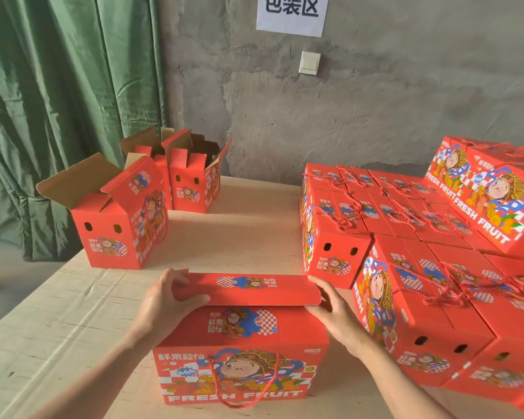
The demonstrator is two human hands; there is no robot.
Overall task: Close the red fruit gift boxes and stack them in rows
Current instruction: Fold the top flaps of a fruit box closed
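A red fruit gift box with a cartoon print and a red rope handle stands in front of me on the wooden table. Its far top flap is partly folded over the near flap. My left hand grips the flap's left end, thumb on top. My right hand holds the flap's right end, fingers curled under its edge. Closed red boxes lie in rows at the right, with more stacked on top at the far right.
Three open red boxes stand at the back left: one nearer, two behind. A green curtain hangs at the left. A grey concrete wall with a light switch and a paper sign rises behind the table.
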